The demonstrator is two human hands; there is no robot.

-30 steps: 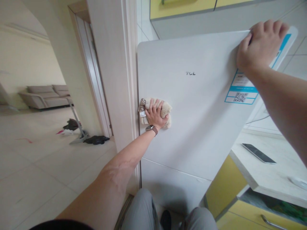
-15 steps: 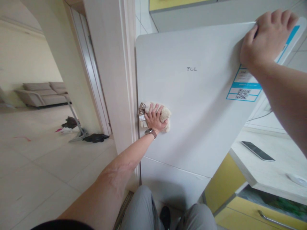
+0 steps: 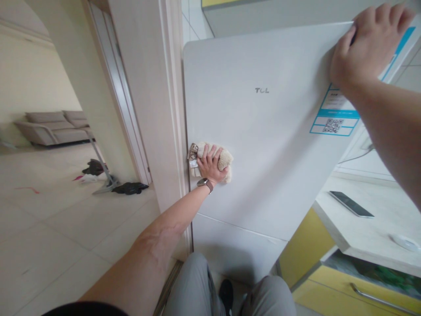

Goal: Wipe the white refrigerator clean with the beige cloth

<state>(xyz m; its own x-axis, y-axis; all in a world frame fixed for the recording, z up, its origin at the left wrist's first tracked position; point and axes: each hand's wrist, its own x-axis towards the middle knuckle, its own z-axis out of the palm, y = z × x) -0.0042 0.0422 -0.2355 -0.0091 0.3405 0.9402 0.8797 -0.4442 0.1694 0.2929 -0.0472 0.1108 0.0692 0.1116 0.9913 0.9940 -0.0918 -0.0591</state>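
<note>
Fingers spread, the left hand [image 3: 212, 166] lies flat over a beige cloth [image 3: 226, 159] at the middle of the frame, pressing it against the front of a white refrigerator [image 3: 243, 127]. The cloth sits directly under the palm and shows on both sides of it: a fluffy fold bulges by the thumb, and a brown-patterned end with a small white tag reaches close to the refrigerator's left edge. A watch [image 3: 203, 182] is strapped on that wrist. At the upper right, the right hand [image 3: 366, 48] bends over the refrigerator's top edge, beside a blue-and-white sticker [image 3: 335, 120]; its fingertips are hidden, so I cannot tell how firmly it grips.

The refrigerator's front is smooth, with a TCL logo above the cloth and a seam below it. A pale door frame [image 3: 144, 87] runs down just left of it. Across the left of the frame spreads a tiled floor [image 3: 49, 254], with a sofa [image 3: 54, 129] farther back. At the right, a pale counter [image 3: 391, 204] carries a dark-screened phone [image 3: 351, 203].

Near the long-handled tool [image 3: 107, 186] at left lies a black bag [image 3: 130, 188], contents unseen. At lower right, a yellow drawer [image 3: 371, 289] has a gap above its front, showing something green [image 3: 391, 276], too dim to name
</note>
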